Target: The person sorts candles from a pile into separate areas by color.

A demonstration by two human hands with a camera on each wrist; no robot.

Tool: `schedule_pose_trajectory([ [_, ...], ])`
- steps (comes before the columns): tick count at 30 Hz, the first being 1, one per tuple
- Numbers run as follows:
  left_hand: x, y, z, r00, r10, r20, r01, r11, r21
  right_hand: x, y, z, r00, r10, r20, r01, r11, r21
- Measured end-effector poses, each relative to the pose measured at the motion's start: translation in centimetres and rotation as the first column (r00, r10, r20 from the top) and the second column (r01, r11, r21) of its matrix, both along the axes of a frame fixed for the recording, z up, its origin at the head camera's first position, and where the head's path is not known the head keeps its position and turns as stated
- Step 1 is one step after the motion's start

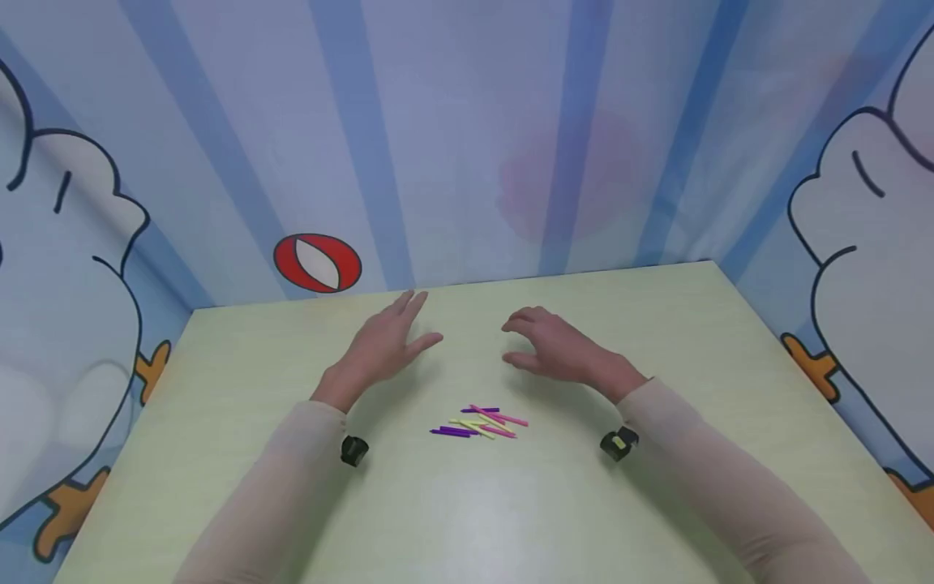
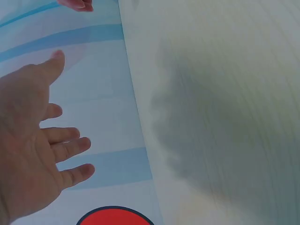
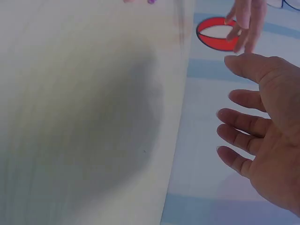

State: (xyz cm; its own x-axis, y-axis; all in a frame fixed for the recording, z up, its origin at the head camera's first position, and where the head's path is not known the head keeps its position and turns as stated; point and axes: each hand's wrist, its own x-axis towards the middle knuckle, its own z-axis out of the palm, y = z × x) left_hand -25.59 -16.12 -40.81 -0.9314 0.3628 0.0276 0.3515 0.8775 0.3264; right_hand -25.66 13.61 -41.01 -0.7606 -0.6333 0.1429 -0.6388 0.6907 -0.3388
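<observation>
The thin sticks were coloured purple, pink and pale yellow. The tabletop was finished in pale yellow-green, faintly grained. The backdrop was striped in two blues and marked with a red-and-white oval and a blurred patch, seemingly pink.

You can read no text, label, brand, number or sign here: none on the printed backdrop, the table, the coloured sticks or the wrist cameras.
</observation>
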Motion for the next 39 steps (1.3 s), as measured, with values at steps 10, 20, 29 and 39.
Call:
schedule_pose_trajectory([
  [10,1.5,1.8,-0.5,0.991,-0.047,0.127,0.053,0.998,-0.038,1.4,-1.7,-0.7,0.996,0.085,0.032,-0.087,0.996,0.038],
  [20,3.2,3.3,-1.7,0.970,-0.150,0.194,0.165,0.984,-0.065,2.8,-3.0,-1.8,0.980,0.165,0.111,-0.176,0.979,0.101],
  [29,3.9,3.2,-2.1,0.933,-0.222,0.283,0.246,0.968,-0.054,3.4,-3.6,-2.3,0.947,0.254,0.198,-0.269,0.961,0.057],
  [39,3.8,3.1,-2.5,0.924,-0.284,0.256,0.301,0.953,-0.028,3.5,-3.9,-3.1,0.928,0.324,0.182,-0.334,0.942,0.029],
])
